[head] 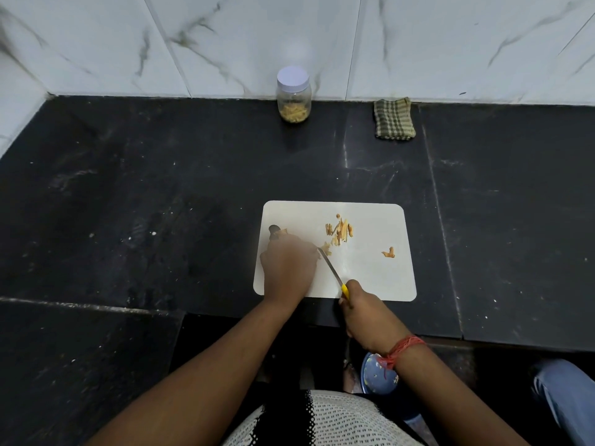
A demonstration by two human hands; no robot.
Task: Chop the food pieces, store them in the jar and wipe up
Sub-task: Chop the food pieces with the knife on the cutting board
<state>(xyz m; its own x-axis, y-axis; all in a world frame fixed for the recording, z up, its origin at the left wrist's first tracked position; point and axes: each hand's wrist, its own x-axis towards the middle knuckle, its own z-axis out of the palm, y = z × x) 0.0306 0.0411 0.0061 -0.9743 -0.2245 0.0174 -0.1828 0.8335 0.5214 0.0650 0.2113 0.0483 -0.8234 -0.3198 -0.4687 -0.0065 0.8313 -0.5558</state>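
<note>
Nearest the lens, the right hand (362,312) grips a yellow-handled knife (333,273), blade angled onto the white cutting board (370,284); the left hand (289,262), blurred, rests on the board's left side – whether it holds anything I cannot tell. Chopping looks partway done: cut sticks (339,232) lie mid-board, one stray piece (389,252) to their right. At the wall the jar (294,94) stands lidded with some food inside, the checked cloth (394,118) near it – storing the rest and wiping seem still ahead
</note>
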